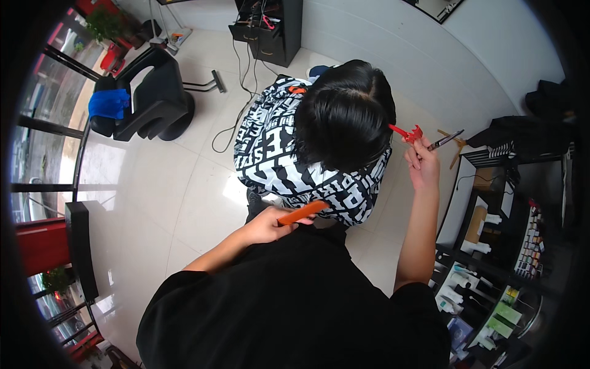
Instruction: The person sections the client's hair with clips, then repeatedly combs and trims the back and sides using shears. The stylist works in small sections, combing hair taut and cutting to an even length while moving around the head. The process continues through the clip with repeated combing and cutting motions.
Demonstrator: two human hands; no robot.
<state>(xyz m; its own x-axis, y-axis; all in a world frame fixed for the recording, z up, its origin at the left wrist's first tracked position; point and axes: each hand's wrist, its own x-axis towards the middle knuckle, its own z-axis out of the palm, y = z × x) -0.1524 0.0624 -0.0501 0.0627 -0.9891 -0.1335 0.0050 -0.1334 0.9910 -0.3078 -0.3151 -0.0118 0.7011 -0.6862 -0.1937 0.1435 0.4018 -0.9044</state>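
Observation:
A seated person with straight dark hair (344,123) wears a black-and-white lettered cape (276,157) in front of me. Low by the cape's near edge, my left hand (270,226) is closed around an orange comb (304,213), which points up to the right. My right hand (423,163) is raised at the right side of the head. Its fingers pinch a red hair clip (415,133), whose tip reaches the hair's edge. Slim scissors (447,140) also stick out of that hand, pointing away to the right; their handles are hidden by my fingers.
A black salon chair (157,92) with a blue cloth (109,104) stands at the far left. Cords (236,117) trail over the tiled floor from a black drawer cabinet (275,46). Shelves with bottles (452,295) line the right side.

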